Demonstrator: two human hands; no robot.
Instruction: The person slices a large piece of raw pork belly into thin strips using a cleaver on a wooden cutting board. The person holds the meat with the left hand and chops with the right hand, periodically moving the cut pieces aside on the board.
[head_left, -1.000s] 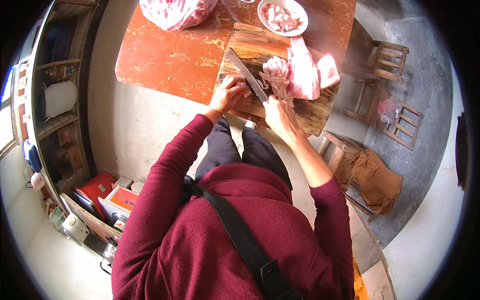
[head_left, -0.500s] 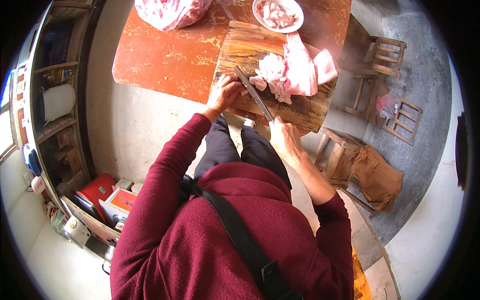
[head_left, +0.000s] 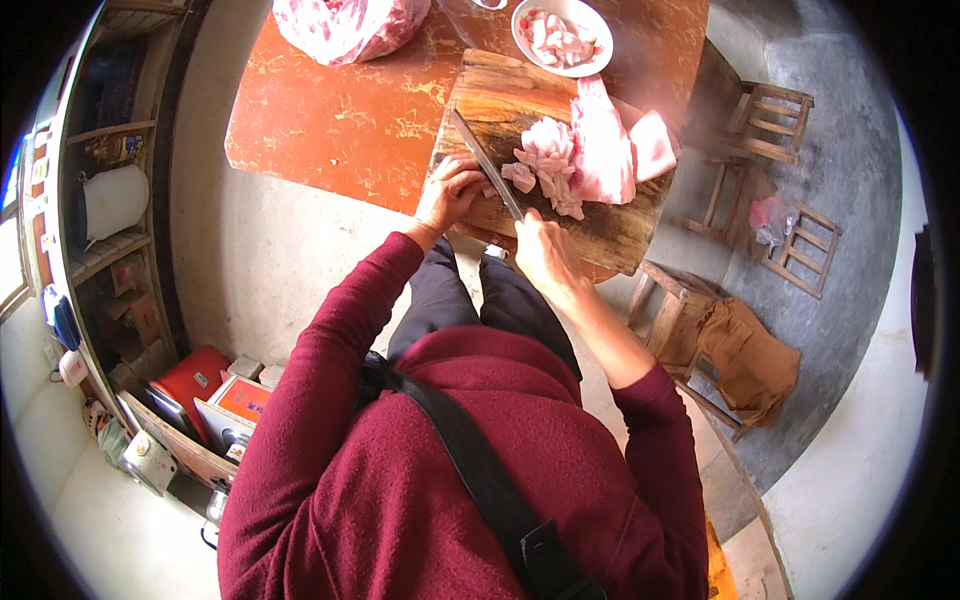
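Nearest, the right hand (head_left: 545, 255) is closed around the handle of a long steel-bladed knife (head_left: 487, 167), wrist bent, the blade slanting toward eleven o'clock across the thick round wooden chopping block (head_left: 500, 95). At about ten o'clock from it, the left hand (head_left: 450, 190) rests curled on the block's near edge beside the blade, gripping nothing visible. Seemingly the step in hand is slicing; the next cut calls for steadying the meat with fingertips clear. Just past the blade lies a heap of pale pink cut meat pieces (head_left: 548, 165), touching a larger uncut slab (head_left: 605, 150). Farther, at twelve o'clock, a white bowl (head_left: 597, 62) of pieces sits on the orange-red counter (head_left: 330, 120).
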